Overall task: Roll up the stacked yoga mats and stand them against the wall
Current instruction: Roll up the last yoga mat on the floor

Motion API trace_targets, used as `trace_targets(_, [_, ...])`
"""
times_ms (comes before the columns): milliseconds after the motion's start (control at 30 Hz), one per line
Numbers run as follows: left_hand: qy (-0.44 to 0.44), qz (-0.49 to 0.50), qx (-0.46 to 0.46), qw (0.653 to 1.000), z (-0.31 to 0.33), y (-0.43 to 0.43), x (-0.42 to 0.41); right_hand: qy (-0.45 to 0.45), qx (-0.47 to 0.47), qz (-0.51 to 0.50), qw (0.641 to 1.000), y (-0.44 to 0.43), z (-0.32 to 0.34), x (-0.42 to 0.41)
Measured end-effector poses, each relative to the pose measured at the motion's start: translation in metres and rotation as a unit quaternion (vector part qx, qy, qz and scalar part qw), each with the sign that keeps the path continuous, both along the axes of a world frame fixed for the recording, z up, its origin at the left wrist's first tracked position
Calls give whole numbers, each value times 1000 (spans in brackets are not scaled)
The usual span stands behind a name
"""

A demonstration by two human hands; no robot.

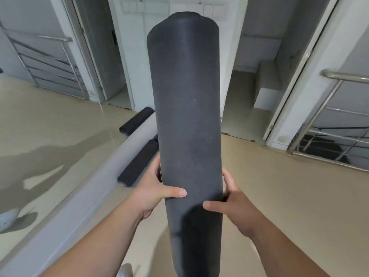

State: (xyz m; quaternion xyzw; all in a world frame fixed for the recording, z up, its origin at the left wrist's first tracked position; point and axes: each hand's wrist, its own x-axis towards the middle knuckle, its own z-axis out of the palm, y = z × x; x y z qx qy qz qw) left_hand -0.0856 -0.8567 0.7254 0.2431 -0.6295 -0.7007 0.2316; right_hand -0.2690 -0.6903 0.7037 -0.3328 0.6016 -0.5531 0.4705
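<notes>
1. The rolled yoga mat (185, 108), black and tightly wound, is held nearly upright in mid-air at the centre of the view. Its top end reaches up in front of a white wall (155, 9).
2. The left hand (153, 188) grips the mat's lower part from the left, with the thumb laid across the front and the fingers curled round behind.
3. The right hand (231, 200) grips the same mat from the right, slightly lower, with the thumb pressed on the front.
4. Just left of the held mat, a second rolled mat (137, 162) lies on the beige floor (279, 196) alongside a grey ledge (79, 198).
5. Beyond that ledge, further left, another dark roll (136, 120) shows. It cannot be told whether this is a reflection.
6. Behind the held mat's top, wall switches (131, 6) sit on the white wall. The mat hides the middle of that wall.
7. Well to the right of the mat stands a steel railing (339, 76), and pale steps (267, 76) show through the open doorway between the railing and the mat.
8. Below and left of the mat's bottom end, the toe of a light shoe (124, 270) rests on the floor.
</notes>
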Motion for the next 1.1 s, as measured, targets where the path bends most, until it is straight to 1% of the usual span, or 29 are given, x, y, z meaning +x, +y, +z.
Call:
trace_targets(100, [-2, -4, 0, 1000, -11, -87, -20, 10, -5, -44, 999, -80, -15, -5])
trace_targets(167, [-14, -24, 6, 1000, -17, -145, -33, -10, -4, -91, 996, -129, -22, -5])
trace_targets(333, [-60, -80, 27, 995, -15, -276, -68, -31, 4, -143, 989, -242, -19, -13])
trace_targets(433, [-80, -108, 36, 990, -15, -341, -99, -54, 14, -178, 982, -301, -27, -35])
trace_targets(567, [-127, -127, 28, 983, -31, -427, -145, -84, 39, -187, 978, -382, -53, -78])
trace_targets(667, [-159, -120, 31, 979, -55, -499, -188, -97, 52, -161, 981, -455, -82, -124])
trace_targets(800, [-176, -84, 84, 977, -106, -589, -241, -118, 85, -121, 982, -552, -127, -188])
trace_targets(900, [-191, -79, 123, 971, -166, -652, -274, -123, 118, -103, 980, -614, -180, -227])
trace_targets(1000, [-212, -92, 164, 959, -252, -706, -295, -138, 158, -99, 973, -664, -254, -250])
trace_targets(1100, [-222, -70, 216, 948, -355, -746, -310, -153, 195, -114, 962, -706, -345, -262])
